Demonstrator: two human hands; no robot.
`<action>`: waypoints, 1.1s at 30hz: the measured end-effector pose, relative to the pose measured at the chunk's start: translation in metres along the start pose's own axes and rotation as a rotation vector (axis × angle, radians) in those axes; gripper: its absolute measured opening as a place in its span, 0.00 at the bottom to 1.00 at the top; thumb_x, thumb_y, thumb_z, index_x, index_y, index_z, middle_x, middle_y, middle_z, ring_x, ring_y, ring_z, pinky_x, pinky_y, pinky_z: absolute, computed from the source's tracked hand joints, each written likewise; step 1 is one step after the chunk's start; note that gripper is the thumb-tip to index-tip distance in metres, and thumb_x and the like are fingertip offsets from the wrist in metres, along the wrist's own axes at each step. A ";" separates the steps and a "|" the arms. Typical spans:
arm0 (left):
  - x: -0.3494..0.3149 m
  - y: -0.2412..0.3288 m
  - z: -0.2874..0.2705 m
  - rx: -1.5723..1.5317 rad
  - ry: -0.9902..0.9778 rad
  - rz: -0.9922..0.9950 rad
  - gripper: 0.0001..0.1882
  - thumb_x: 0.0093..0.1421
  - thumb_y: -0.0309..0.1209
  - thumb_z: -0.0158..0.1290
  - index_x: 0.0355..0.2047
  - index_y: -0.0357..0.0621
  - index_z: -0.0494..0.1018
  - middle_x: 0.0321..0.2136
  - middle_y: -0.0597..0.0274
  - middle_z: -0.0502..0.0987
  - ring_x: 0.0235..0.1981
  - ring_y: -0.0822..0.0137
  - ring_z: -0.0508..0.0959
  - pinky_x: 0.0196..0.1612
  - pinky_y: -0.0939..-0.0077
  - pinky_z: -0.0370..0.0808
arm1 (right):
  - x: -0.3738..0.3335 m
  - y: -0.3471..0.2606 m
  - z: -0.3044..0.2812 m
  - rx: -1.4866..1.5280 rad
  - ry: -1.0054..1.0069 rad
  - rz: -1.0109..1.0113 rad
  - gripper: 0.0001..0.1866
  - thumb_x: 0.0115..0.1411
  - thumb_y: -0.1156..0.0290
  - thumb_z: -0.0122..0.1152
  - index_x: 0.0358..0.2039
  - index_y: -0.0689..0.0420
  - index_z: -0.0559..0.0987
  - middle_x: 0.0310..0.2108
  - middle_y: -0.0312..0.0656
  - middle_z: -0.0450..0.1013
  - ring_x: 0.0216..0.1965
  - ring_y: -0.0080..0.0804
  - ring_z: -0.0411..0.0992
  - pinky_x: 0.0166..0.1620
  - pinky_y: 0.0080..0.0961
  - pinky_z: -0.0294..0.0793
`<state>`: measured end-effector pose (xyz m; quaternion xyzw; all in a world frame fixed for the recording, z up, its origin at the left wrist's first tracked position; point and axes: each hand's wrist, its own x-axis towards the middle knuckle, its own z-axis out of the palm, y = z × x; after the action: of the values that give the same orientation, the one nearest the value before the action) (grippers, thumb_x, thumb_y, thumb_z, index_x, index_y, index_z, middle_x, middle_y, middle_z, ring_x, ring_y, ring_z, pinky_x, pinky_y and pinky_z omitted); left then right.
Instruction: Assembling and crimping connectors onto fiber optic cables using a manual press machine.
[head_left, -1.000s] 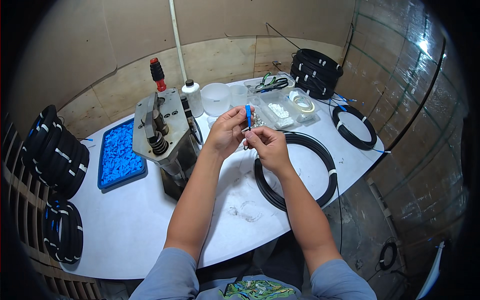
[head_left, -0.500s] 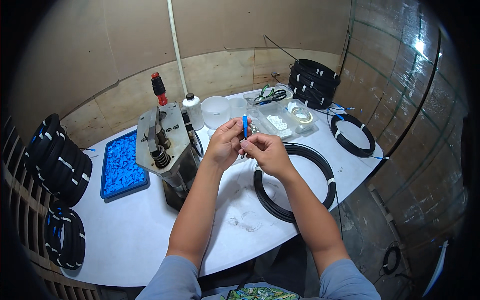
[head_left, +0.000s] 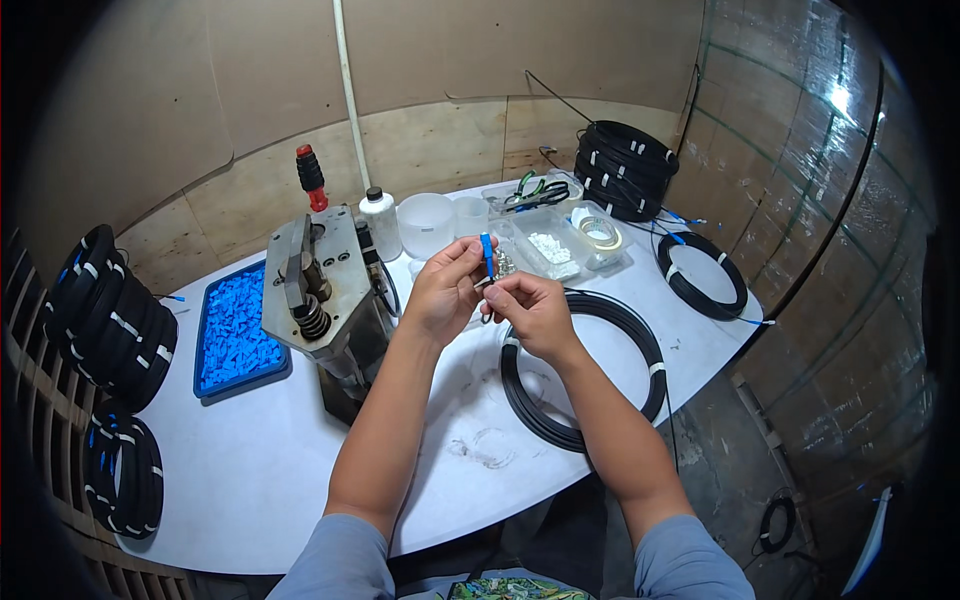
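Pinched between the thumb and fingers of my left hand [head_left: 446, 297] is a slim blue fiber-optic connector [head_left: 488, 252], held upright over the middle of the table. My right hand [head_left: 538, 314] is closed just below it, thumb against fingers, on the black cable at the connector's lower end. Most of that cable is hidden by my fingers. Under my right wrist a coil of black cable [head_left: 520, 396], bound with white ties, lies on the white table [head_left: 445, 500].
A metal press [head_left: 335, 250] stands left of my hands, beside a tray [head_left: 243, 382] full of small blue parts. Behind are a white bottle [head_left: 379, 222], a translucent tub [head_left: 427, 226], a compartment box [head_left: 535, 222] and a tape roll [head_left: 600, 233]. Stacked black coils [head_left: 625, 170] rise at the back right.
Both hands keep their grip. The connector has turned or tilted slightly, and the pale tip at its top no longer shows. The whole view has shifted a little.
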<state>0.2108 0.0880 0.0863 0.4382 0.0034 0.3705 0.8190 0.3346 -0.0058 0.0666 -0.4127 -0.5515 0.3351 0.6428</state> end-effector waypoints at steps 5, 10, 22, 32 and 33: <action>0.000 -0.003 0.000 -0.002 -0.069 -0.086 0.10 0.64 0.34 0.48 0.41 0.41 0.71 0.32 0.64 0.75 0.34 0.72 0.73 0.34 0.79 0.72 | -0.005 0.005 -0.002 -0.012 0.048 -0.013 0.07 0.60 0.70 0.61 0.32 0.61 0.79 0.25 0.37 0.77 0.26 0.17 0.72 0.29 0.15 0.69; 0.000 -0.004 0.001 -0.007 -0.025 -0.060 0.10 0.64 0.34 0.49 0.42 0.42 0.71 0.33 0.65 0.75 0.36 0.71 0.73 0.37 0.79 0.71 | -0.009 0.003 0.003 -0.049 0.104 -0.016 0.06 0.60 0.71 0.61 0.33 0.60 0.79 0.25 0.36 0.77 0.25 0.15 0.71 0.27 0.15 0.68; -0.002 -0.004 0.006 0.021 -0.019 -0.068 0.11 0.65 0.34 0.48 0.43 0.41 0.71 0.36 0.60 0.77 0.31 0.71 0.76 0.22 0.80 0.70 | -0.010 0.002 0.003 -0.092 0.132 -0.055 0.07 0.61 0.70 0.59 0.31 0.60 0.79 0.23 0.35 0.76 0.23 0.15 0.69 0.27 0.15 0.69; 0.001 -0.009 0.008 0.011 0.047 -0.004 0.09 0.62 0.30 0.53 0.41 0.41 0.72 0.35 0.57 0.78 0.26 0.70 0.75 0.18 0.79 0.67 | -0.012 0.001 0.004 -0.223 0.148 -0.085 0.10 0.62 0.69 0.55 0.30 0.63 0.78 0.22 0.37 0.76 0.22 0.17 0.70 0.28 0.17 0.70; 0.001 -0.009 0.007 0.029 0.021 -0.006 0.09 0.62 0.30 0.53 0.41 0.40 0.72 0.35 0.57 0.78 0.25 0.70 0.74 0.18 0.79 0.67 | -0.012 0.002 0.004 -0.225 0.148 -0.096 0.10 0.62 0.69 0.55 0.30 0.63 0.78 0.21 0.37 0.76 0.22 0.17 0.70 0.28 0.17 0.70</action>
<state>0.2190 0.0801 0.0844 0.4459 0.0187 0.3728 0.8135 0.3291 -0.0150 0.0599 -0.4786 -0.5559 0.2088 0.6468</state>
